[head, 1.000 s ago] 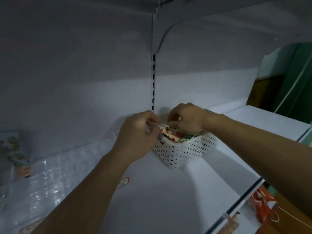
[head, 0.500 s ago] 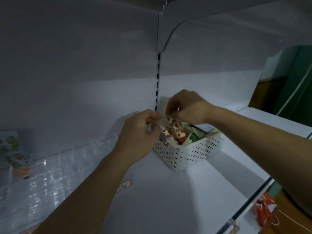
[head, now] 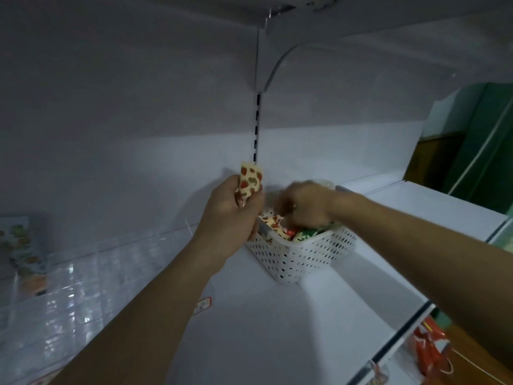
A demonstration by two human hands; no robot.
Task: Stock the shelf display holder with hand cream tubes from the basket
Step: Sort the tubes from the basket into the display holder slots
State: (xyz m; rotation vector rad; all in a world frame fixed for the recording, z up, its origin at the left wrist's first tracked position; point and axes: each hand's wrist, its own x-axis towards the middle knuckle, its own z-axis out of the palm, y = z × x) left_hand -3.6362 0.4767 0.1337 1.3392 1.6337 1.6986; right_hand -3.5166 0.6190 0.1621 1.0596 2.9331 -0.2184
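The hand cream tube (head: 250, 181) in the head view is cream-coloured with red strawberries and olive leaves printed on it; no brand or wording on it can be read. It stands upright in the left hand (head: 231, 215), whose fingers curl round its lower half, just left of the basket (head: 302, 255). The right hand (head: 304, 204) reaches down into the basket among more tubes (head: 277, 222), some strawberry-patterned, some green; blur hides whether its fingers pinch anything. The white perforated basket sits at the back of the shelf (head: 263, 329), close to the rear wall. A small red-bordered label (head: 202, 304) lies on the shelf by the left forearm, its writing too small to read. The clear display holder (head: 69, 287) runs along the shelf's left side, with a printed card (head: 19, 245) at its far left end. Bare shelf lies between holder and basket, out to the front edge.
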